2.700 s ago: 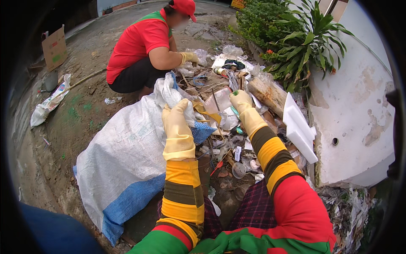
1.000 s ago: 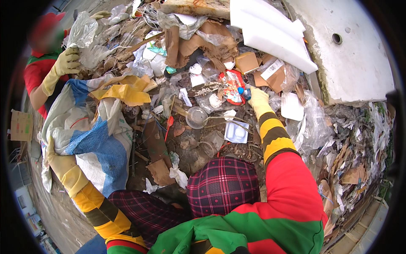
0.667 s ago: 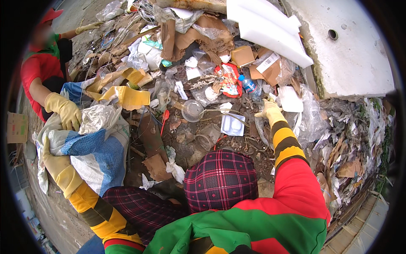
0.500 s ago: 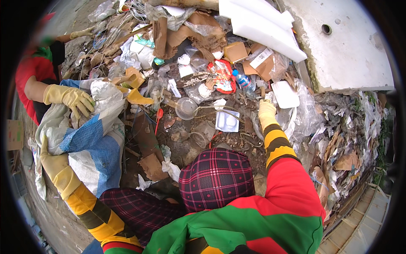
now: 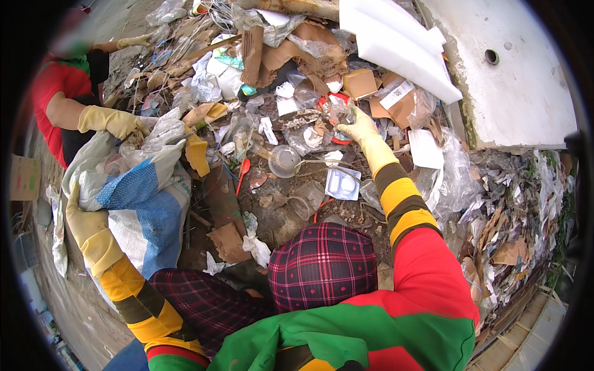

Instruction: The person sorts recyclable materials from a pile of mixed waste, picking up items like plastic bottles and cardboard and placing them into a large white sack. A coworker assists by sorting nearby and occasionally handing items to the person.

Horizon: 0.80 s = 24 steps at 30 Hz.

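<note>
My left hand (image 5: 86,226), in a pale yellow rubber glove, grips the near-left edge of a white and blue woven sack (image 5: 162,210). The sack stands partly filled, its mouth held open. Over the rubbish heap, my gloved right hand (image 5: 362,131) is closed around a clear plastic bottle (image 5: 342,111), which the fingers mostly hide. A crumpled red packet (image 5: 338,140) lies just beneath that hand. Nearer to me are a white molded tray (image 5: 342,183), a round clear plastic lid (image 5: 285,161) and a red plastic spoon (image 5: 244,168).
At left, a co-worker's gloved hand (image 5: 111,122) reaches to the sack's far rim. White foam sheets (image 5: 396,46) and torn cardboard (image 5: 306,52) lie at the back, beside a concrete slab (image 5: 507,93). Shredded plastic (image 5: 513,216) piles up on the right.
My right hand has moved left and away from me, from beside a white foam piece onto the bottle, whose blue cap is now hidden. The co-worker's hand has shifted at the sack's rim.
</note>
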{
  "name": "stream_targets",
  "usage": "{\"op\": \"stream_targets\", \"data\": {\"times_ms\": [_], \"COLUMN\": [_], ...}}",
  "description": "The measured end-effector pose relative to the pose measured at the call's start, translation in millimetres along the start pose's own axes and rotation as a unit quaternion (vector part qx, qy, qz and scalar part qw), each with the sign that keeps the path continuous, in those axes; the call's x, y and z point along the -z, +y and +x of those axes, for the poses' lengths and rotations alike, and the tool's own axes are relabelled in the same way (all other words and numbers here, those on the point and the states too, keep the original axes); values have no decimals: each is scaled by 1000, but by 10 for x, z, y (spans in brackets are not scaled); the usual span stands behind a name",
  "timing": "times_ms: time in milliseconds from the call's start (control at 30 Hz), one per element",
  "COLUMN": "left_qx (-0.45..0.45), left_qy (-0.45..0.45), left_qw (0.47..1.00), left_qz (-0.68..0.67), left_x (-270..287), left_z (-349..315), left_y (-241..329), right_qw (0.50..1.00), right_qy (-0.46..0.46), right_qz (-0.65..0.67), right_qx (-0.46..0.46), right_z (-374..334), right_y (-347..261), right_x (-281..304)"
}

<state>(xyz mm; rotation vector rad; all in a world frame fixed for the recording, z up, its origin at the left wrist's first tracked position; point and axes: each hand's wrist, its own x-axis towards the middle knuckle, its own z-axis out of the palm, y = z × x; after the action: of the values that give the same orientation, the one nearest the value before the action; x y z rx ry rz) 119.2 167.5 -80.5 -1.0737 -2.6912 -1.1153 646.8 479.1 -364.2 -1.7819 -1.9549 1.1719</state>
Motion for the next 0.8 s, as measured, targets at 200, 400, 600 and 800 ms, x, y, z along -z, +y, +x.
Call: {"op": "stream_targets", "data": {"times_ms": [200,400,600,800], "left_qx": [20,304,326,281], "left_qy": [-4,-28,-16,23], "left_qw": [1000,741,701,709], "left_qz": [2,-599,-635,-647], "left_x": [57,106,13,-71], "left_z": [-52,121,100,9], "left_y": [-4,-124,51,261], "right_qw": [960,957,993,990], "right_qy": [-41,2,40,0], "right_qz": [-157,-202,-38,-50], "right_qx": [-227,-208,-104,128], "right_z": [175,181,215,276], "right_y": [-394,-33,-178,-1935], "right_x": [-667,-601,-295,-331]}}
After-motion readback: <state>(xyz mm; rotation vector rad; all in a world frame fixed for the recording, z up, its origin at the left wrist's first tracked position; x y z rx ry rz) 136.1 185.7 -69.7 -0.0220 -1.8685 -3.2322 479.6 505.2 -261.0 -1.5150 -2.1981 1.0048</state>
